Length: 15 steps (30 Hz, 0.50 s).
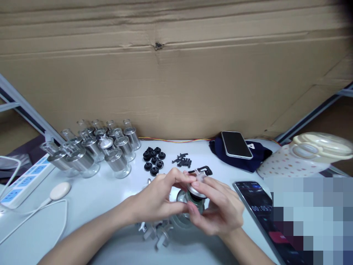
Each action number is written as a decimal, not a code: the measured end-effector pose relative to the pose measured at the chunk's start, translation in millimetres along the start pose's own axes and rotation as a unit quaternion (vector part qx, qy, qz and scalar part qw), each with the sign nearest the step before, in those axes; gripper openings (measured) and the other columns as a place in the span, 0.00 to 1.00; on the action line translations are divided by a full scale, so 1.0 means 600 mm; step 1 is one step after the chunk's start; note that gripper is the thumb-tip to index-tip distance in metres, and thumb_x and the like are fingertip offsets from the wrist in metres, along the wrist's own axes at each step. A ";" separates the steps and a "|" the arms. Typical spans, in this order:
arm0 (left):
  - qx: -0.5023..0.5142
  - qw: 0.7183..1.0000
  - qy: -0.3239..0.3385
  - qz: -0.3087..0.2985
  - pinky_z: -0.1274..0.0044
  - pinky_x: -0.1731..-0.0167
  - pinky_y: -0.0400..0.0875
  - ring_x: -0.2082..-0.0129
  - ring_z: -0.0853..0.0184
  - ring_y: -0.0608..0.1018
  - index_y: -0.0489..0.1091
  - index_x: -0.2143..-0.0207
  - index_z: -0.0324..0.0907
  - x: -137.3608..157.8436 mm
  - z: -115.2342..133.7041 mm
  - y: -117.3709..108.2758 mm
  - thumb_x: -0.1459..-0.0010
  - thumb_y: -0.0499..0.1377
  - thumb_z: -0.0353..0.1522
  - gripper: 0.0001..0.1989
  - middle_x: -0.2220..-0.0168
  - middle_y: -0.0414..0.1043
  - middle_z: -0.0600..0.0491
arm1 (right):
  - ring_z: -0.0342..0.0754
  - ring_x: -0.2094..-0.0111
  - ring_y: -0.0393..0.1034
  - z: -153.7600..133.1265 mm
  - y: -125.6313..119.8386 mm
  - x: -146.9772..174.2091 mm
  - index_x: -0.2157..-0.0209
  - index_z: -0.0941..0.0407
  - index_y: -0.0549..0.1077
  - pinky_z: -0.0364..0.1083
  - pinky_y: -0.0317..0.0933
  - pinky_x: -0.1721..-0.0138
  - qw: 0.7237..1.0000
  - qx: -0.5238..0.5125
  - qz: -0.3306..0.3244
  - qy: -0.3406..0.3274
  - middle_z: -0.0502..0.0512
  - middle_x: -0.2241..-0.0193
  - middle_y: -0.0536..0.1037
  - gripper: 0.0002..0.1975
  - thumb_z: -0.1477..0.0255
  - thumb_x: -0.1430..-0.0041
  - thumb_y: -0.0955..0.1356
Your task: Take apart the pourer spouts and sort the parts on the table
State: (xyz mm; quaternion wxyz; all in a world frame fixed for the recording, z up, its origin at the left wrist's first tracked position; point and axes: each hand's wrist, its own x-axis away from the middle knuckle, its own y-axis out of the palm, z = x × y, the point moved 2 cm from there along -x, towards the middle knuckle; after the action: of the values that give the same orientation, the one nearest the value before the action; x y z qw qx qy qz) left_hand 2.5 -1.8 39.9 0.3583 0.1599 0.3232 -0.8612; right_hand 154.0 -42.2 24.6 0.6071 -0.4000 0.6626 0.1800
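Observation:
Both hands meet over the front middle of the table. My left hand [160,195] is closed, its thumb and forefinger pinching the edge of a silver metal cap [196,192] with a black underside. On the other side my right hand [223,208] grips the same cap, fingers wrapped round it. A pale lever-like piece [200,176] stands on top of the cap. Below it shows clear greenish glass [182,218], partly hidden by the fingers. Several silver metal parts [162,235] lie under my left wrist.
Several glass bottles with metal sleeves [113,163] stand at the left; one wears a cap. Black rubber stoppers [153,156] and small black pieces [183,161] lie mid-table. A power strip [27,180], white puck [60,190], cap with phone [236,144], timer phone [257,206] and dotted container [295,162] surround.

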 end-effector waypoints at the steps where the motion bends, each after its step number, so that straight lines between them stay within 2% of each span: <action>1: 0.004 1.000 -0.012 -0.001 0.76 0.62 0.73 0.62 0.67 0.77 0.60 0.56 0.44 0.000 0.001 0.001 0.45 0.61 0.31 0.15 0.59 0.70 0.50 | 0.49 0.77 0.72 0.001 0.000 0.001 0.48 0.48 0.67 0.48 0.69 0.80 1.000 -0.002 0.004 -0.004 0.51 0.75 0.78 0.27 0.71 0.52 0.67; 7: 0.041 0.999 -0.023 -0.010 0.76 0.60 0.74 0.58 0.67 0.76 0.60 0.60 0.44 -0.004 0.007 0.001 0.46 0.61 0.29 0.13 0.57 0.70 0.51 | 0.47 0.79 0.69 0.001 -0.002 -0.003 0.43 0.50 0.64 0.45 0.67 0.80 0.999 -0.013 0.000 -0.032 0.50 0.77 0.75 0.31 0.73 0.51 0.67; 12: 0.025 0.999 -0.032 -0.017 0.78 0.66 0.74 0.63 0.68 0.76 0.61 0.60 0.44 -0.003 0.006 -0.001 0.45 0.62 0.33 0.14 0.59 0.71 0.50 | 0.47 0.77 0.69 0.002 -0.006 -0.004 0.44 0.53 0.64 0.45 0.66 0.79 0.998 -0.037 -0.030 -0.046 0.54 0.75 0.75 0.27 0.71 0.46 0.66; 15: 0.030 0.999 -0.038 -0.018 0.78 0.66 0.73 0.65 0.69 0.76 0.61 0.62 0.43 -0.001 0.003 -0.001 0.45 0.62 0.35 0.13 0.61 0.72 0.51 | 0.47 0.75 0.70 0.001 -0.006 -0.007 0.46 0.54 0.66 0.45 0.65 0.79 0.997 -0.043 -0.045 -0.050 0.55 0.73 0.75 0.22 0.70 0.43 0.64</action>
State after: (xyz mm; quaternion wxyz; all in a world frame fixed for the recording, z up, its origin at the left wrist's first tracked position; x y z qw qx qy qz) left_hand 2.5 -2.3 41.8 0.3497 0.1322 0.2866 -0.8821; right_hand 157.1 -42.5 29.4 0.6291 -0.4453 0.6047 0.2007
